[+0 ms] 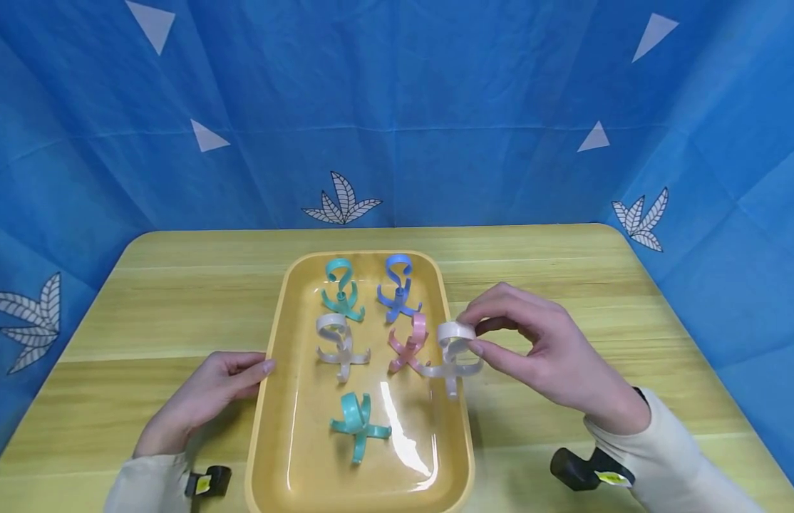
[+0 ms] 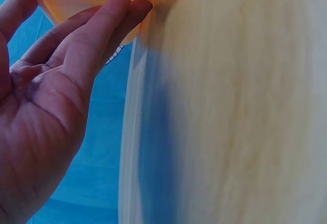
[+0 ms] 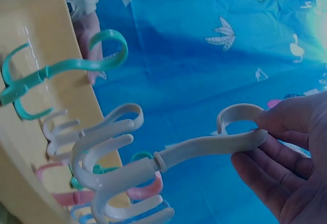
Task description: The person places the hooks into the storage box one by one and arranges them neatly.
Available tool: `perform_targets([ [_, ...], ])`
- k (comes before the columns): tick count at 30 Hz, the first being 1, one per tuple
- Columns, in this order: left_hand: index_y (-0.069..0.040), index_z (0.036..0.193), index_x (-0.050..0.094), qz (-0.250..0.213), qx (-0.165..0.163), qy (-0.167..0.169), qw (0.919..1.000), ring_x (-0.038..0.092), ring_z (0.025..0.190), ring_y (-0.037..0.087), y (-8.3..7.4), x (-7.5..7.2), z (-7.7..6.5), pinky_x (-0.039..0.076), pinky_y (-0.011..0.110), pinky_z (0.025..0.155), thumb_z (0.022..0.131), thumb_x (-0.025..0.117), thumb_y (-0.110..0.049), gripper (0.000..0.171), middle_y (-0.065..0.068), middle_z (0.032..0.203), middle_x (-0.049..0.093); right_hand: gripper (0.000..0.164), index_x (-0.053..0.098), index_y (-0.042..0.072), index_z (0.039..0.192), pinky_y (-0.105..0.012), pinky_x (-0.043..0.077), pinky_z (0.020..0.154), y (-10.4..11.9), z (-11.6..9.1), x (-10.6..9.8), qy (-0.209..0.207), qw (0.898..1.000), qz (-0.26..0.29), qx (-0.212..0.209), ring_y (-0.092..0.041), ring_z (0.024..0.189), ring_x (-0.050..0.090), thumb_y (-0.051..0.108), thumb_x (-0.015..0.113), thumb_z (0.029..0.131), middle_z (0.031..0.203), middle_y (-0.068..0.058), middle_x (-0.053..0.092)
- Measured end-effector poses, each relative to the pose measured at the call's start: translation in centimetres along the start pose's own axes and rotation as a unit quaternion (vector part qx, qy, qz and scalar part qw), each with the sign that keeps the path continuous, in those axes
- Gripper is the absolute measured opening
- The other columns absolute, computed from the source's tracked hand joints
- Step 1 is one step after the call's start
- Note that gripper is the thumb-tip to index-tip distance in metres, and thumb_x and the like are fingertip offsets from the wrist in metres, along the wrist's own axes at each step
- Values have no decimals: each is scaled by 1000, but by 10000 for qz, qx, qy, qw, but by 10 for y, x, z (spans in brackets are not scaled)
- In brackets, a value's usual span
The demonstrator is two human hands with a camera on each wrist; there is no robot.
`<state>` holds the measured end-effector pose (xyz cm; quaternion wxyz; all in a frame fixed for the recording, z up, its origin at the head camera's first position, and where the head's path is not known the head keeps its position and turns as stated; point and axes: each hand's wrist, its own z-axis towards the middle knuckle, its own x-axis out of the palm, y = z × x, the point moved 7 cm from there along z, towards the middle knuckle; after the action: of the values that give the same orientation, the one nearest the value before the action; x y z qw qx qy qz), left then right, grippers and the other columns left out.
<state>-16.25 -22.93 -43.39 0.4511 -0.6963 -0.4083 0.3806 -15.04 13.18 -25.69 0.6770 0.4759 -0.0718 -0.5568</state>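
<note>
My right hand (image 1: 532, 342) pinches the curled top of a white four-prong hanging hook (image 3: 204, 147) between thumb and fingers. In the head view its prongs overlap the tray's right rim, beside a pink hook (image 1: 406, 354). At the left side my left hand (image 1: 207, 395) holds the edge of the yellow tray (image 1: 264, 420), with the thumb tip at the rim. Inside the tray stand another white hook (image 1: 343, 356), a green one (image 1: 342, 305) and a blue one (image 1: 399, 303) at the far end, and a green one (image 1: 358, 427) nearer.
The tray lies on a wood-grain table (image 1: 179, 306). A blue cloth (image 1: 397, 107) with leaf and triangle prints hangs behind and around it. Black wrist devices show on the left cuff (image 1: 207, 482) and right cuff (image 1: 589, 470).
</note>
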Motion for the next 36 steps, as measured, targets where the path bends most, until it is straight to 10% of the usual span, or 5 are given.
perform_targets([
  [36,20,129,50,-164,189,333,9991,63,104,13,-5,1,0,53,31,87,103,55,-18,46,27,123,60,32,65,12,114,-35,56,84,-40,-26,68,854,9874,480,1247,-18,102,61,-5,70,88,110,3,63],
])
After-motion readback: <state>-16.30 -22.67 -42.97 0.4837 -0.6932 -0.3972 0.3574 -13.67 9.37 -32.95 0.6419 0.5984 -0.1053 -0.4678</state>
